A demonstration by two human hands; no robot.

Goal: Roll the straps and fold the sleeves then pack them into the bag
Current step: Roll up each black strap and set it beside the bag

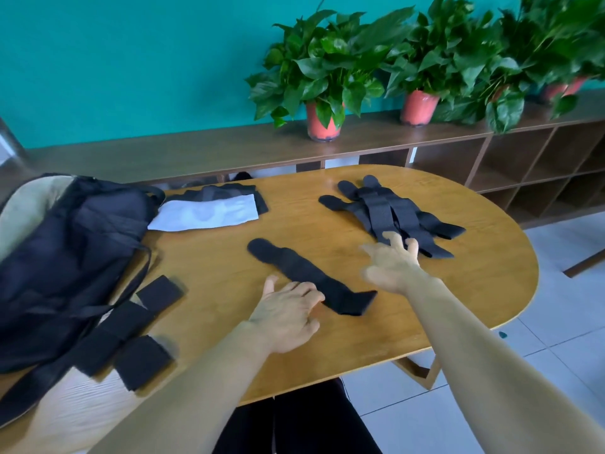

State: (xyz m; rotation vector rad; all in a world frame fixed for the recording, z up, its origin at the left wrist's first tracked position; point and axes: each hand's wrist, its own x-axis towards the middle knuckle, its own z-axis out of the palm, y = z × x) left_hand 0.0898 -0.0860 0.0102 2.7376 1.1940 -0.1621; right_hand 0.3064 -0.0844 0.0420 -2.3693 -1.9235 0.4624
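From the table's (360,339) middle, bare wood lies open from 4 to 6 o'clock and along the far rim at 12. The bag (72,250) blocks 9, with black pieces (131,332) at 7 to 8. Sleeves (209,213) sit at 11 and the strap pile (393,211) at 1 to 2. A lone strap (304,276) crosses the centre. Open lanes run between it and the pile, and between the sleeves and the pile.

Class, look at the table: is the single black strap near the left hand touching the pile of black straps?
Apart. The head view shows bare table between the single strap and the pile of straps.
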